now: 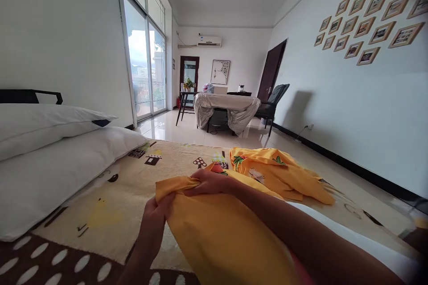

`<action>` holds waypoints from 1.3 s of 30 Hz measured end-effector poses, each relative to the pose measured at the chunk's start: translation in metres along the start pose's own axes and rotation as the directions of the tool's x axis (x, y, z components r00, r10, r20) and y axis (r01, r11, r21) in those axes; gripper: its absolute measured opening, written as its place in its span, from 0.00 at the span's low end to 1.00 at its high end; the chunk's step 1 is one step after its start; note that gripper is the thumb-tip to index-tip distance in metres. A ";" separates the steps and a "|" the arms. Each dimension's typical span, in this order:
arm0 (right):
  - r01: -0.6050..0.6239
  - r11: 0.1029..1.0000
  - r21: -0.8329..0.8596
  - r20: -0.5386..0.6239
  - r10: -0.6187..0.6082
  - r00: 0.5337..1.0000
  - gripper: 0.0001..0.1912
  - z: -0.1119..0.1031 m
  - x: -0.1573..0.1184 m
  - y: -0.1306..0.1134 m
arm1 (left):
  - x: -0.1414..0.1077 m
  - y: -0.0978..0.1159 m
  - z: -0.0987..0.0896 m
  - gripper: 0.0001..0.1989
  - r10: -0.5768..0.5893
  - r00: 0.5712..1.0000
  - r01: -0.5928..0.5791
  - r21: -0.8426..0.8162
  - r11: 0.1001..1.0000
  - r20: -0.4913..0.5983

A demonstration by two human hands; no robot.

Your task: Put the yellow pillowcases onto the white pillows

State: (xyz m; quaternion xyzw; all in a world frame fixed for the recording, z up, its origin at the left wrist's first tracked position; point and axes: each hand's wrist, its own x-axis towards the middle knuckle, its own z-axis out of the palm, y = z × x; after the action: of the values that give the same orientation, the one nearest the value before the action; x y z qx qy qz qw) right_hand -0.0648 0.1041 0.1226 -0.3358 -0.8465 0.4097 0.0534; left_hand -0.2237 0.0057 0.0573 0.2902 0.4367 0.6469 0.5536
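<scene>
A yellow cloth point(217, 236) stretches from the bottom of the head view up to both hands, above the bed. My left hand point(159, 208) is closed on its left edge, near the far corner. Just to the right, my right hand point(212, 183) grips the folded upper edge, fingers wrapped into the fabric. Whether the cloth is a pillowcase or a larger cover, I cannot tell. Beyond my right arm lies a crumpled yellow cloth point(284, 173) with printed leaves. Some white fabric point(351, 231) shows beneath my right forearm.
Two white pillows point(63, 160) are stacked at the left on a beige patterned blanket point(123, 213). Past the bed's far edge stand a covered table point(230, 102), a dark chair point(276, 100) and a small stand with a plant point(188, 83). Glass doors point(143, 62) are at the left.
</scene>
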 end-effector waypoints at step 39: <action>-0.098 0.949 -0.298 -0.466 -0.055 0.883 0.14 0.031 -0.035 -0.035 | -0.012 -0.006 0.002 0.19 -0.002 0.968 -0.069 0.272 0.960 0.252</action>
State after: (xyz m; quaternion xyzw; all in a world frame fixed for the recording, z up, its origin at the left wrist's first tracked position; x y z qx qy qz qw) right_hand -0.0677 0.0472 0.1336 -0.4384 -0.8586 0.1775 0.1975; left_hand -0.2162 -0.0049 0.0543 0.4518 0.4451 0.5467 0.5467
